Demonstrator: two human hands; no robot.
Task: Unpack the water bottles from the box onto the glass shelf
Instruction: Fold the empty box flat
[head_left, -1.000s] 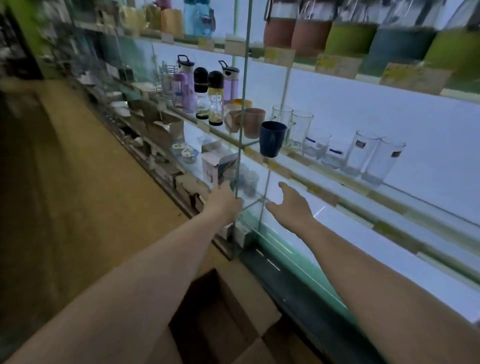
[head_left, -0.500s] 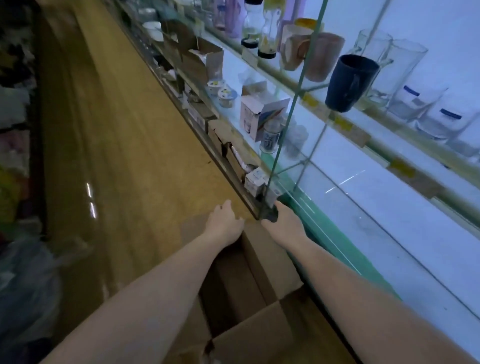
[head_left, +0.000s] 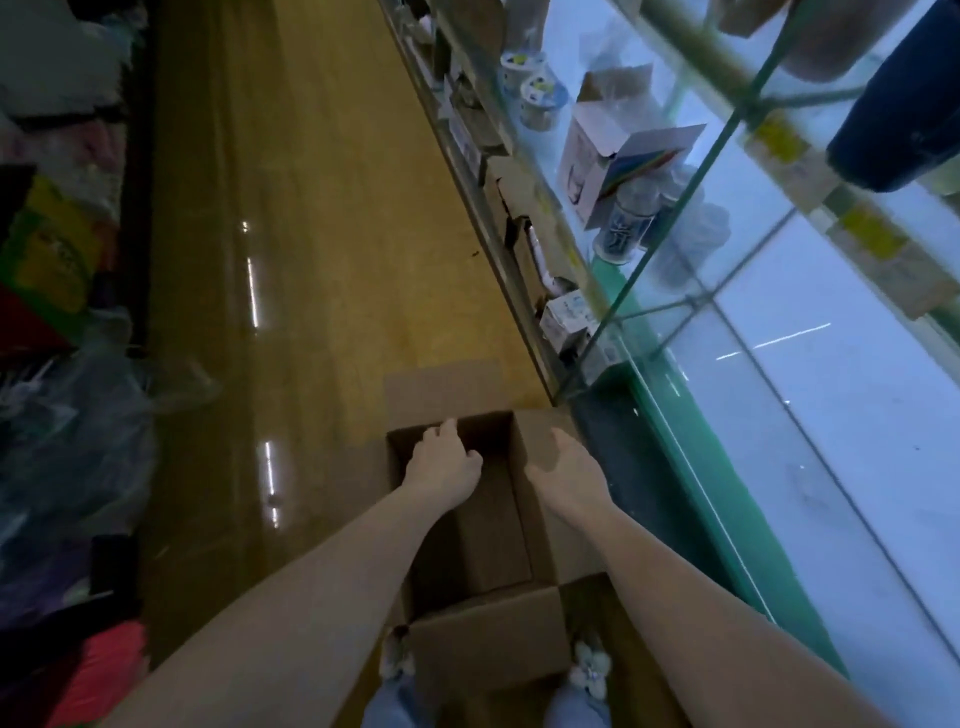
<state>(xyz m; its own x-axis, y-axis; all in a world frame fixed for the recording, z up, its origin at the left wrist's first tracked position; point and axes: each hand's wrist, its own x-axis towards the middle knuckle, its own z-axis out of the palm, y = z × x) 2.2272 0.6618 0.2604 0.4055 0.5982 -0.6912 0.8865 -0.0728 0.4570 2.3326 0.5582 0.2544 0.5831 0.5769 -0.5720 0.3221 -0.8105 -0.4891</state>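
Observation:
An open brown cardboard box (head_left: 488, 639) stands on the floor between my feet, its flaps folded out. Its inside is dark and no bottle shows in it. My left hand (head_left: 444, 462) hovers over the far part of the opening, fingers loosely bent, holding nothing. My right hand (head_left: 569, 470) is spread flat over the box's right flap, also holding nothing. The glass shelf (head_left: 841, 395) runs along the right, lit pale blue, with a bare stretch beside the box.
Further along the shelving stand small cardboard packs (head_left: 613, 156), small jars (head_left: 623, 228) and a dark blue cup (head_left: 898, 109) on a higher level. A glass divider (head_left: 670, 228) rises at the shelf corner. Plastic bags (head_left: 67, 415) pile at the left of the brown floor (head_left: 322, 234).
My view has tipped down from the shelves to the box. Both hands have dropped from the shelf's edge to the box opening.

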